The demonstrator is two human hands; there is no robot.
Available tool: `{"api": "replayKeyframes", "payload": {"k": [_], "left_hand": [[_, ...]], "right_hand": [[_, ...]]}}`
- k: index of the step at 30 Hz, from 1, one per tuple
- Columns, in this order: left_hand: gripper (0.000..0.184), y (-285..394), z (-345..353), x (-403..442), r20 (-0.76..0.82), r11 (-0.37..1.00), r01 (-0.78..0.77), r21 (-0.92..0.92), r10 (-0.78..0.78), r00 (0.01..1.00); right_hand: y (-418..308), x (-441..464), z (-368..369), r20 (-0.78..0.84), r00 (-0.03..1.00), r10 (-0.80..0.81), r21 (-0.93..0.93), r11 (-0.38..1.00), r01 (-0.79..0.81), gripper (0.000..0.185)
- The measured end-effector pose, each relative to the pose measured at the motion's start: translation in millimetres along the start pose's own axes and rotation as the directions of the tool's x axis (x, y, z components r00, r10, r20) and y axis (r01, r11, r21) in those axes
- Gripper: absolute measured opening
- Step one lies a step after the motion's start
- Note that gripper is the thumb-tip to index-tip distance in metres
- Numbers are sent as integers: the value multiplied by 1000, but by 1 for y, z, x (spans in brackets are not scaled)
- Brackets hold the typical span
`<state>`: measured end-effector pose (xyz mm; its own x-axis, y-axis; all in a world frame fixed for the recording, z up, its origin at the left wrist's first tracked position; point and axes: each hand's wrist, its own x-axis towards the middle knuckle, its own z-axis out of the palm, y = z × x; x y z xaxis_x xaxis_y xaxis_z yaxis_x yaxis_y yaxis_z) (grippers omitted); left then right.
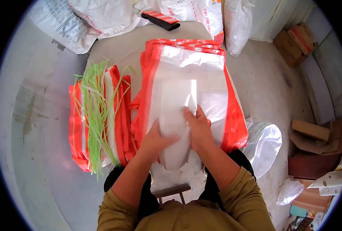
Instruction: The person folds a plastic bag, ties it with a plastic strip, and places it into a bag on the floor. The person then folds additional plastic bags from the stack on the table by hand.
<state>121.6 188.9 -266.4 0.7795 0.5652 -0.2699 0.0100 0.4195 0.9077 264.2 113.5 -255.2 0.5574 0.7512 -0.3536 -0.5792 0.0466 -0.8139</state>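
Both my hands grip a long, whitish, folded plastic packet [176, 96], tilted upright over my lap and slightly blurred. My left hand [155, 140] wraps its lower left side, with the thumb across the front. On the right edge, higher up, is my right hand [199, 129], its thumb pressed to the front face. Behind the packet lies a thick stack of clear plastic bags with red borders [213, 73]. To the left, a bunch of light green plastic strips [96, 111] lies over folded red-and-white bags [76, 133].
A beige table [113, 48] carries the stack; a black object with red-and-white stripes [161, 20] lies at its back. White printed sacks [103, 15] line the far side. Cardboard boxes [294, 43] and a clear plastic bag [261, 148] are on the right.
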Motion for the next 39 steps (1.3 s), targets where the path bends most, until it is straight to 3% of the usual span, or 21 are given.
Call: {"api": "replayKeyframes", "payload": {"k": [2,3,6,8,9,11,14,17,20,26,29,32,35,39], "left_hand": [[69,5,7,-4,-11,979,-4,203,6,1000],[67,3,6,-4,-19,988,13,157,-10,1000],[63,3,-1,-5,-2,995,75,-60,-76,997],[64,13,-3,-8,65,945,147,-294,-133,989],[64,13,-3,-8,54,939,152,-310,-142,988],[64,10,-3,-7,30,925,161,-345,-160,987],[65,-6,-4,-4,12,999,35,-35,-35,999],[67,-3,-3,-3,92,991,6,-136,6,996],[67,1,-8,-8,186,995,99,-20,-93,978],[56,-3,-6,-8,127,971,221,-93,-209,970],[55,0,-9,-9,157,959,273,75,-282,947],[61,3,0,-10,120,955,290,59,-295,948],[63,9,7,-12,145,959,112,260,-153,977],[63,2,3,-9,172,978,131,163,-159,972]], "right_hand": [[-5,1,-2,31,999,-35,-16,999,35,54],[-8,2,-4,46,998,-52,-24,998,53,57],[-19,6,-19,449,876,-176,87,984,153,71],[-27,4,-19,479,870,-113,17,993,120,79],[-30,3,-19,492,867,-81,-19,994,104,83],[-26,4,-16,387,921,-40,-56,996,67,82],[-17,9,-13,307,952,-14,-29,999,24,80],[-21,7,-12,273,962,-15,-12,1000,19,71],[-29,7,-16,243,968,55,-23,998,-50,62],[-30,9,-19,150,989,-15,147,989,-7,53],[-40,21,-28,130,992,2,159,987,-23,48],[-35,28,-33,67,998,-19,199,980,6,43],[-33,30,-34,10,998,-65,219,974,61,43],[-44,26,-32,35,999,-31,279,960,20,45]]}}
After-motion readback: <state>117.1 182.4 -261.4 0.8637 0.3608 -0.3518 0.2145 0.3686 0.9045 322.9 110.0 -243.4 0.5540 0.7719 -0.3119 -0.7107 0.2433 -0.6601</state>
